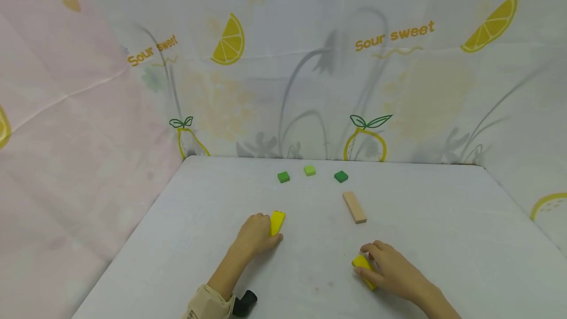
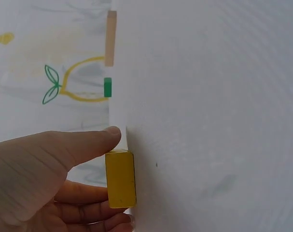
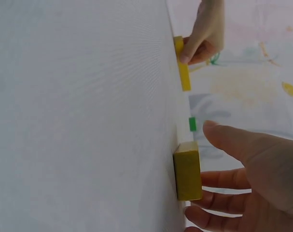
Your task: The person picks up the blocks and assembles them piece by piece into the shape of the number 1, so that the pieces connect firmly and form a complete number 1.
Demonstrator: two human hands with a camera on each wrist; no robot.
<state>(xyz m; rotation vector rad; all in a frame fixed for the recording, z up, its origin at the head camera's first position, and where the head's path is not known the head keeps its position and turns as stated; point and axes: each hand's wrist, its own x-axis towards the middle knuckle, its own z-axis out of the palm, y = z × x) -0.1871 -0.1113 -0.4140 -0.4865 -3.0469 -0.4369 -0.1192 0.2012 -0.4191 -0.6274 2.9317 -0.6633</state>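
- Left hand [image 1: 254,235] sits lower centre-left of the head view, resting on the counter [image 1: 443,240]; fingers curled round the near end of a yellow block [image 1: 277,222]; thumb and fingers meet the block in the left wrist view [image 2: 120,178], so the hand is clamped on it
- Left yellow block lies flat on the counter, its long side running away from the person; far end free of the hand
- Right hand [image 1: 392,270] sits lower centre-right of the head view; fingers curled over a second yellow block [image 1: 364,269]; in the right wrist view [image 3: 187,170] the fingers touch the block's end and the thumb hovers just above it; grip reads as closed on the block
- Second yellow block rests on the counter, lying slantwise, partly hidden under the fingers
- Both hands well apart, one block each
- Plain wooden block [image 1: 354,207] lies flat on the counter above the right hand in the frame, between the two hands and the back edge; touched by neither
- Three small green cubes in a row near the back edge: mid-green cube [image 1: 283,176], light green cube [image 1: 309,170], dark green cube [image 1: 340,176]; each apart from its neighbour
- Beige sleeve [image 1: 208,304] and a black object on the left wrist at the bottom edge
- Lemon-print cloth [image 1: 310,63] hangs behind and beside the counter
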